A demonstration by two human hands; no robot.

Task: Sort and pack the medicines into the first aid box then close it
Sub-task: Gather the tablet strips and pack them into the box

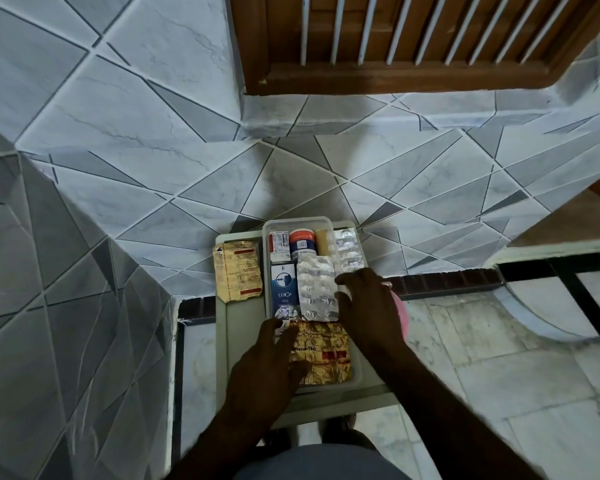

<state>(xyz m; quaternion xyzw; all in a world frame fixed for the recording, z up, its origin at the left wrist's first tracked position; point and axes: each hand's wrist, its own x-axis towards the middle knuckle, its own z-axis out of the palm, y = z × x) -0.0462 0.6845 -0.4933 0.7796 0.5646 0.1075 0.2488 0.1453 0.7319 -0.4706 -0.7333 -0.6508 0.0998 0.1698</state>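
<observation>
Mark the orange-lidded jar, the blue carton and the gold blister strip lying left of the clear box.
orange-lidded jar (302, 237): head view, on its orange lid.
blue carton (283, 284): head view, middle of its printed top face.
gold blister strip (238, 271): head view, centre of the foil.

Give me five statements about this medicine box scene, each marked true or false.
1. The orange-lidded jar stands inside the clear box. True.
2. The blue carton lies outside the box. False: it lies inside, along the left wall.
3. A yellow blister pack lies on the table left of the box. True.
4. The box is closed. False: it is open, contents showing.
5. The left hand holds the jar. False: it rests on the gold strip at the near end.
</observation>
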